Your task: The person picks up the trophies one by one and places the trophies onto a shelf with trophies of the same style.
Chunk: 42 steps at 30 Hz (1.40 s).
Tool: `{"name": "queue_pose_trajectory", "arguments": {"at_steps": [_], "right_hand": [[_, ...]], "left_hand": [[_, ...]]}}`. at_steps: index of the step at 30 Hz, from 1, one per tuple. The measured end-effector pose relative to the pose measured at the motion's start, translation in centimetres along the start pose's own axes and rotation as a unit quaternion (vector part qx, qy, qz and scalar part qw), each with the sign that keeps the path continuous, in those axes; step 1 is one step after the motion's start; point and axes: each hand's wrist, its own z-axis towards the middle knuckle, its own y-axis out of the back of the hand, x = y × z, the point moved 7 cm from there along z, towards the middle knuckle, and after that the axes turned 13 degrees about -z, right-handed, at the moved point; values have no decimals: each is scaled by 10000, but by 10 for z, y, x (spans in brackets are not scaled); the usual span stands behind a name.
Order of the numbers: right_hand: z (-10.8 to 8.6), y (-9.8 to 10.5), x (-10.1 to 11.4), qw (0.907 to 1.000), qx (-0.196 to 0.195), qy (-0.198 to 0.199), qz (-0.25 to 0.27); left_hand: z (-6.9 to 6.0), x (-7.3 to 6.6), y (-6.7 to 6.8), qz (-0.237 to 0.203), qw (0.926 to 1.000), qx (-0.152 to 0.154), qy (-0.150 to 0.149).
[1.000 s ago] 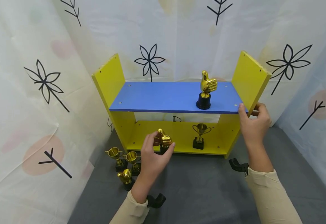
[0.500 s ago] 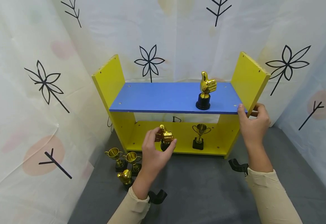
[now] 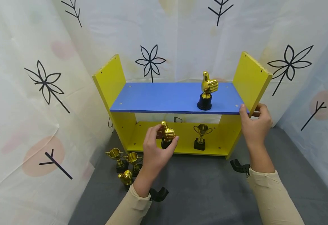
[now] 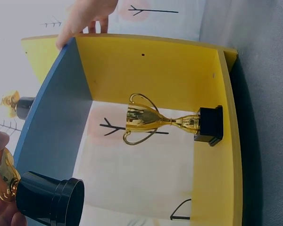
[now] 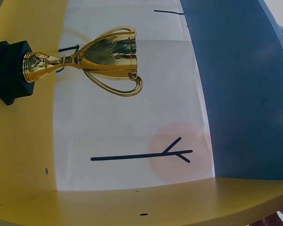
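Note:
Between its thumb and fingers, my left hand point(image 3: 159, 153) pinches a gold thumbs-up trophy point(image 3: 168, 132) in front of the shelf's lower opening. Its black round base point(image 4: 49, 197) hangs free in the left wrist view. My right hand point(image 3: 256, 125) grips the right side of the yellow and blue shelf point(image 3: 164, 97), thumb at the blue board's front corner and fingers behind the side panel. Another thumbs-up trophy point(image 3: 205, 89) stands upright on the blue board, right of centre. Below it, a gold cup trophy point(image 3: 200, 136) with a black square base stands on the yellow bottom board.
On the grey floor left of the shelf stand two gold cup trophies, a rear one point(image 3: 116, 157) and a nearer one point(image 3: 134, 161). A thumbs-up trophy point(image 3: 125, 178) is in front of them, partly behind my left forearm. White patterned cloth point(image 3: 54, 109) hangs around.
My left hand has risen slightly with the thumbs-up trophy, drifting a little right. My right hand keeps its grip on the shelf's side.

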Motion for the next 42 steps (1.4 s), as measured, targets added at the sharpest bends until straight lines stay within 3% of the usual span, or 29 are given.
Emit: {"name": "queue_pose_trajectory", "arguments": {"at_steps": [42], "right_hand": [[-1, -1, -1, 9997, -72, 11, 236]], "left_hand": [[32, -24, -1, -15, 9994, 44, -335]]}}
